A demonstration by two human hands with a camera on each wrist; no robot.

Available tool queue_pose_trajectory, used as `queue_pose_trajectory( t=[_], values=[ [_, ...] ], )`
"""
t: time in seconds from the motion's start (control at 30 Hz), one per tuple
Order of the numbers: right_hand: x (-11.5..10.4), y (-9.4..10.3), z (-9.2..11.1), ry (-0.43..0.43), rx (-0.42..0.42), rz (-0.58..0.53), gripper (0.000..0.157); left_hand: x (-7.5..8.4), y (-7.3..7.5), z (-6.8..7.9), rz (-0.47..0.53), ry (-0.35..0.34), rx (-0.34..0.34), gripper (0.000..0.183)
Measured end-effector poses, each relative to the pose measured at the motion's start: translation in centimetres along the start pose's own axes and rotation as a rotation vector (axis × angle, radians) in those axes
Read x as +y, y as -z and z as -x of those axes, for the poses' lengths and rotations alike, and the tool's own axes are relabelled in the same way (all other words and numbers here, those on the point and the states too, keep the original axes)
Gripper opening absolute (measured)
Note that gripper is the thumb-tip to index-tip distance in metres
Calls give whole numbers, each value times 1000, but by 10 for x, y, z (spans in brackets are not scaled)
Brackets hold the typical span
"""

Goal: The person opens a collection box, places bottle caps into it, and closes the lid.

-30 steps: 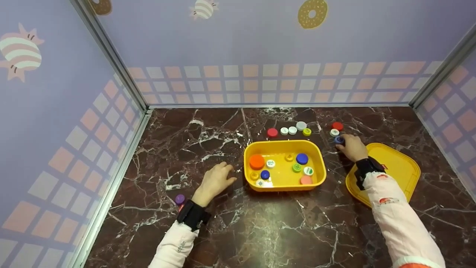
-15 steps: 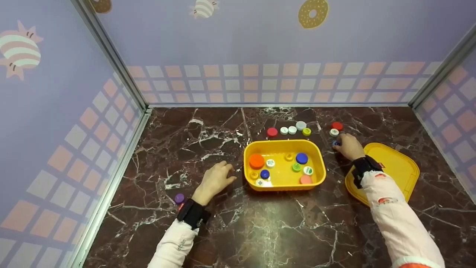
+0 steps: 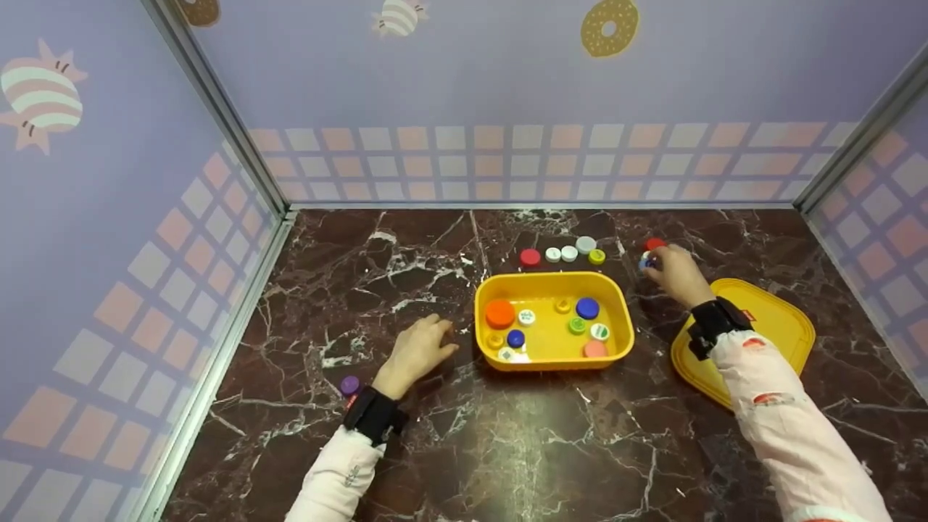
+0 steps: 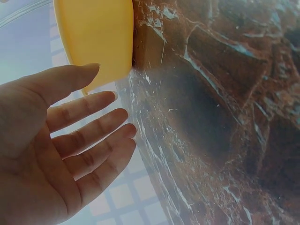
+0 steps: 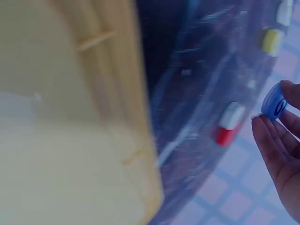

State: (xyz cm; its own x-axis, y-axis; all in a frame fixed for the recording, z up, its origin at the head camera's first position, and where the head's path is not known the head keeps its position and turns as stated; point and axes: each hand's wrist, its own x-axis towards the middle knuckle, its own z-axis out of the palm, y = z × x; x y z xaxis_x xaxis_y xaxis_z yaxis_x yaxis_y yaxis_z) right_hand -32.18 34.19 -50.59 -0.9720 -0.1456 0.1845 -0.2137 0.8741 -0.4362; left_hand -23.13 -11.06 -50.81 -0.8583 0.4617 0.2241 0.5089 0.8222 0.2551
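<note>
My right hand point(image 3: 681, 277) pinches a blue bottle cap point(image 5: 273, 104) between thumb and fingertips; the right wrist view shows it tipped on edge. In the head view that cap partly covers a white cap, beside a red cap point(image 3: 655, 244). The right wrist view shows the white cap point(image 5: 232, 115) and red one apart from my fingers. My left hand point(image 3: 416, 354) holds nothing, its fingers loosely bent, just left of the yellow box point(image 3: 554, 365). Inside the box lie several caps, among them an orange one point(image 3: 500, 315) and a larger blue one point(image 3: 587, 308).
Behind the box stands a row of caps: pink-red point(image 3: 530, 257), white, grey point(image 3: 586, 245) and yellow-green point(image 3: 597, 257). A yellow lid point(image 3: 786, 322) lies flat under my right forearm. A purple cap point(image 3: 350, 386) sits by my left wrist. Walls enclose the marble table's back and sides.
My right hand, holding the blue cap, has shifted slightly left, dipping nearer me, then moving back toward the white cap. My left hand has stayed in place.
</note>
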Motion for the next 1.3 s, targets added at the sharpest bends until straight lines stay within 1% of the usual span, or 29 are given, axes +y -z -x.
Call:
queue_pose_trajectory(
  t=[0.1,0.23,0.33,0.47,0.57,0.67,0.77,0.9,1.07,1.17,1.3],
  values=[
    [-17,5,-3,41,13,-11,23,0,1,0,6,3,-4,23],
    [-43,9,-6,68,-21,-41,28,0,3,0,7,7,-5,23],
    [-66,9,-8,122,-48,-43,31,0,3,0,2,4,-1,23],
    [-95,2,-10,278,-96,-35,27,-2,3,1,0,2,-3,23],
    [-112,-6,-11,396,-157,-25,23,-3,3,2,-1,6,-1,23],
    [-124,-14,-11,461,-221,6,21,-4,4,4,-6,3,13,21],
    [-133,-22,-10,475,-281,43,21,-5,4,5,-16,0,25,21],
    [-142,-31,-13,467,-343,84,22,-6,3,6,-19,7,29,21],
    [-148,-44,-17,458,-401,124,16,-5,3,5,-5,16,5,21],
    [-148,-50,-18,443,-433,125,13,-5,4,5,3,20,-12,21],
    [-147,-54,-19,423,-451,97,11,-4,4,6,-4,26,-13,21]
  ],
)
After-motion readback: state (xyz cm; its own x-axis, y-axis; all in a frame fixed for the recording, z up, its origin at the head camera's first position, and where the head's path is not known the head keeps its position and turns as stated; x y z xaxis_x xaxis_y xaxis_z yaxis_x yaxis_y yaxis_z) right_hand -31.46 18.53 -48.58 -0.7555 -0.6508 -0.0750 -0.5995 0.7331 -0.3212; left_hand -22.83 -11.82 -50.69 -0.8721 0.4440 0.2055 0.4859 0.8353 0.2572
